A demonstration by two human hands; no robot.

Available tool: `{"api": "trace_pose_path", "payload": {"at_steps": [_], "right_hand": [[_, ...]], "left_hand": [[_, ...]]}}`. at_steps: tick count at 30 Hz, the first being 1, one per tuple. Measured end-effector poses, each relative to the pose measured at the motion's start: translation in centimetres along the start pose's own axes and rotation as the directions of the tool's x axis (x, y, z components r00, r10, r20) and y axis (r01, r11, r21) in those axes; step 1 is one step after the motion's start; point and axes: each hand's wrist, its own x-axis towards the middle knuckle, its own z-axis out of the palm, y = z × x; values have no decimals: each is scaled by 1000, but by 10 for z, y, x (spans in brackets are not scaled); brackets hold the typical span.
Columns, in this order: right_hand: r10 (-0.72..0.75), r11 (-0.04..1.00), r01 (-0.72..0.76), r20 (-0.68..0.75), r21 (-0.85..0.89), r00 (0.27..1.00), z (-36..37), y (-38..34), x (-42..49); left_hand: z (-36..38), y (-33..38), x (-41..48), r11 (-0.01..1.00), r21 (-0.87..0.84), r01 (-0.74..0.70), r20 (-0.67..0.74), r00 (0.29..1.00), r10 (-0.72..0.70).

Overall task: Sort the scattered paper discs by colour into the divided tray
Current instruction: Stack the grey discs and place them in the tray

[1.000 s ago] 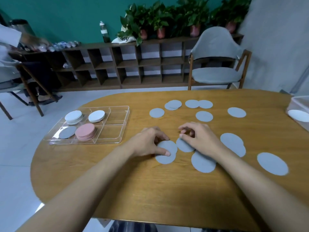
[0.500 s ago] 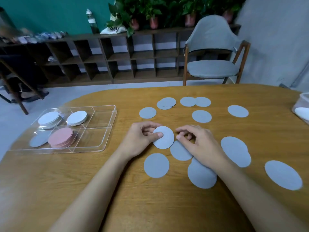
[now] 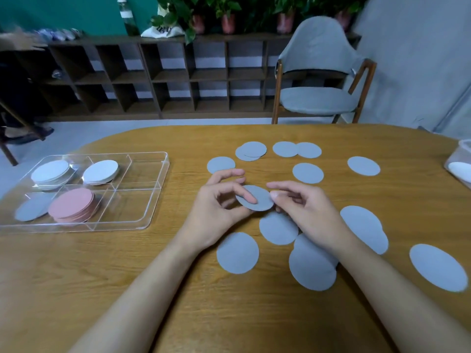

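The left hand (image 3: 216, 210) and right hand (image 3: 305, 212) pinch one grey disc (image 3: 260, 202) between them, just above the tabletop (image 3: 127, 263). The tray (image 3: 163, 161) lies off to the left, nearer the left hand.

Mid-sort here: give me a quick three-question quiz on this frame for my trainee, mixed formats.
1. True or false: the held disc, gripped between the left hand and the right hand, is pink.
2. Which compartment of the tray holds the pink stack? A far left; B near middle; C far right.
3. Fill in: the loose discs on the table are all ___.
Key: 1 false; 2 B; 3 grey.
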Motion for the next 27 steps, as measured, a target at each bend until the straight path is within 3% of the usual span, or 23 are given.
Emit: {"api": "trace_pose_path", "payload": {"at_steps": [6,10,17,23,27], "right_hand": [[79,988,-76,-22,133,997,-6,1,2],[124,988,-109,-150,106,981,-17,4,8],[183,983,-177,-246,46,952,-24,15,13],[168,985,-173,-243,2,955,-21,15,12],[147,987,-156,-213,-27,966,-21,14,11]], "left_hand": [[8,1,-4,953,288,-92,63,995,77],[11,-3,-5,912,407,-52,31,999,43],[26,1,-10,693,697,-182,237,971,17],[18,5,-9,743,657,-129,263,963,-65],[15,11,-8,884,468,13,172,980,-106]]}}
